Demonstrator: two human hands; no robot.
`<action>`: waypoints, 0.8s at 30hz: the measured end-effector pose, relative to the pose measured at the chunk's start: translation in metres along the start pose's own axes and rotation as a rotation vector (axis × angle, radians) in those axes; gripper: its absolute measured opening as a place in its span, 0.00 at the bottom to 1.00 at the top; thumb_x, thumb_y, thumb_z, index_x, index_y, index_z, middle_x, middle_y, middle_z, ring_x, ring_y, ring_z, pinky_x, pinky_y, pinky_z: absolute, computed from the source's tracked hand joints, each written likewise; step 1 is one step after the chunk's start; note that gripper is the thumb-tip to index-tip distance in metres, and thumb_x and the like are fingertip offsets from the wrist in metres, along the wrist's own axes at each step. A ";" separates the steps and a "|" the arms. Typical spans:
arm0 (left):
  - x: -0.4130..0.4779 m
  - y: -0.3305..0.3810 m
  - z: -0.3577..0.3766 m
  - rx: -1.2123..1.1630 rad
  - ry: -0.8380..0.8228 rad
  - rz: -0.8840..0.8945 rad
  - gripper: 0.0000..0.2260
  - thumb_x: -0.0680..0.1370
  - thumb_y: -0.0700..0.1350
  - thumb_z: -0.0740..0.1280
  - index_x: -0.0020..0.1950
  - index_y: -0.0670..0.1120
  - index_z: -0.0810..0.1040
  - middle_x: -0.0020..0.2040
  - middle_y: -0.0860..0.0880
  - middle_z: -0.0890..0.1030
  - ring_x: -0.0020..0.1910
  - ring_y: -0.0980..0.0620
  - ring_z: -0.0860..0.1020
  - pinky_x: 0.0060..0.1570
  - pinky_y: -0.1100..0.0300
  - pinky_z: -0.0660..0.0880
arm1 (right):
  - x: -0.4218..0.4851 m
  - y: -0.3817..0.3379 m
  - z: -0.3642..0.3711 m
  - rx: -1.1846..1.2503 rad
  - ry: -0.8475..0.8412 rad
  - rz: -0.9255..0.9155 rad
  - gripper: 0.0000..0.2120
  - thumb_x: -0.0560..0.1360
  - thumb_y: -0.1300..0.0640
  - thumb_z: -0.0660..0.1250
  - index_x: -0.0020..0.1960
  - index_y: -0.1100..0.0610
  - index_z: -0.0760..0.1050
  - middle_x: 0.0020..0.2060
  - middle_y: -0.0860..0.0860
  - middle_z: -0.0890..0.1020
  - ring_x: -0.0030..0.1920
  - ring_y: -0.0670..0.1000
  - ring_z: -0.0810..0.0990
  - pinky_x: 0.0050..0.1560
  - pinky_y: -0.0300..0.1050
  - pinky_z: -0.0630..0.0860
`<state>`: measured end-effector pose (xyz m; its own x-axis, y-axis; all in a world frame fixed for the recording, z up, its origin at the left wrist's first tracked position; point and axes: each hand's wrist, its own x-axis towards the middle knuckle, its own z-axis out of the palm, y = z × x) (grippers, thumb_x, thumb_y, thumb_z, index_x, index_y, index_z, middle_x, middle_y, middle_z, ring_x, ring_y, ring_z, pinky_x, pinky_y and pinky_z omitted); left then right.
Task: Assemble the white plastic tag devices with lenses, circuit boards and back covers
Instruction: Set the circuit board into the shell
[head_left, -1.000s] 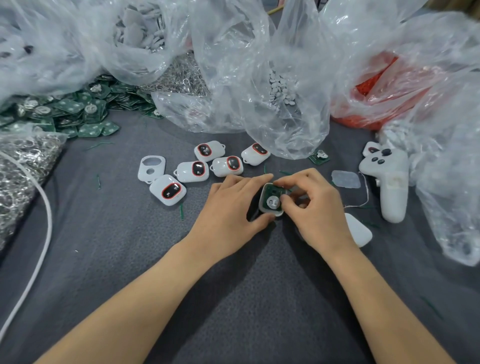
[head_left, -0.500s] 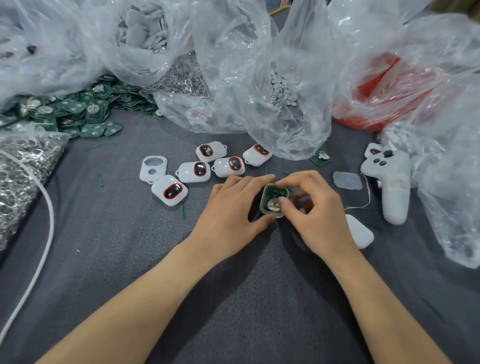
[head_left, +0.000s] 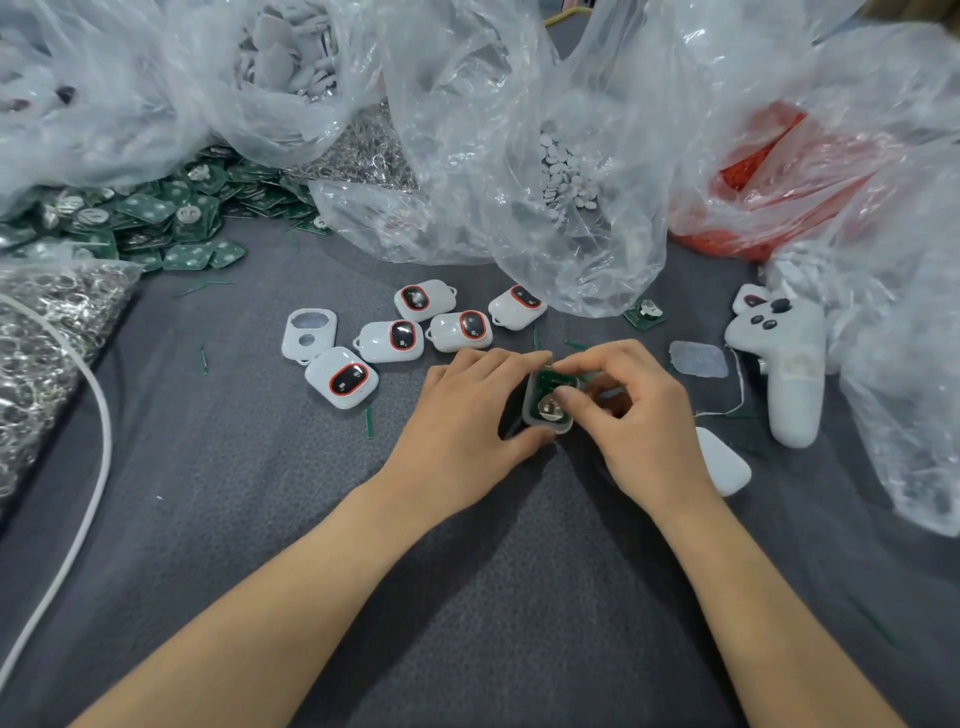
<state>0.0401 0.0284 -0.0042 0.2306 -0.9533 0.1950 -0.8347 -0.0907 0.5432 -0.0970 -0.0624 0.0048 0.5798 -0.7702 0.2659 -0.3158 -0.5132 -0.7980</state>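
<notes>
The white plastic tag shell (head_left: 543, 424) sits mid-way across the grey cloth table (head_left: 260, 493), held between both hands, open side up toward the head camera; its long axis runs almost 12 to 6 o'clock, the far end tipped a touch toward 1. Inside it lies the green circuit board (head_left: 553, 379), with the round silver coin cell (head_left: 548, 414) toward the 6 o'clock end and bare green toward 12. The left hand (head_left: 467, 421) grips the shell from 9 o'clock, thumb at the near end, fingers curled over the far end; the right hand (head_left: 644, 421) comes in from 3 o'clock and pinches the board, thumb tip on the coin cell, forefinger hooked over the far edge; the step looks like seating the board, with the tag not yet closed. The smooth white rounded back cover (head_left: 727, 465) lies at 4 o'clock from the shell, just beside the heel of the right hand and partly hidden by it, its long axis roughly 11 to 5; the right hand is plainly the nearer, so the fetch probably falls to it, and the cover would need a slight turn to match the shell's line. Five finished white tags with red-ringed dark lenses (head_left: 343, 376) lie at 10 to 11 o'clock, apart from the hands.
</notes>
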 end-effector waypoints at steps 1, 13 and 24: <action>0.000 0.000 0.000 -0.010 0.002 -0.002 0.30 0.73 0.54 0.71 0.73 0.55 0.65 0.64 0.57 0.73 0.65 0.55 0.66 0.61 0.58 0.61 | 0.000 0.000 0.000 0.001 -0.002 0.000 0.10 0.70 0.65 0.73 0.47 0.52 0.81 0.47 0.48 0.78 0.40 0.44 0.76 0.40 0.31 0.71; 0.000 0.006 -0.002 -0.478 0.115 0.026 0.23 0.74 0.33 0.70 0.67 0.47 0.73 0.55 0.51 0.80 0.52 0.56 0.80 0.56 0.65 0.75 | -0.001 0.001 -0.004 0.205 -0.077 0.124 0.19 0.71 0.63 0.73 0.53 0.44 0.74 0.43 0.44 0.84 0.42 0.46 0.82 0.45 0.39 0.78; 0.001 0.012 -0.001 -0.638 0.105 -0.149 0.12 0.76 0.37 0.68 0.57 0.50 0.80 0.48 0.54 0.84 0.48 0.60 0.81 0.53 0.60 0.77 | 0.000 -0.006 -0.002 0.433 -0.028 0.070 0.12 0.70 0.69 0.72 0.45 0.52 0.78 0.39 0.45 0.84 0.41 0.43 0.82 0.43 0.31 0.75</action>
<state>0.0306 0.0263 0.0036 0.3952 -0.9077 0.1412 -0.3375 -0.0006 0.9413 -0.0967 -0.0606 0.0105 0.5903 -0.7838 0.1929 -0.0145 -0.2493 -0.9683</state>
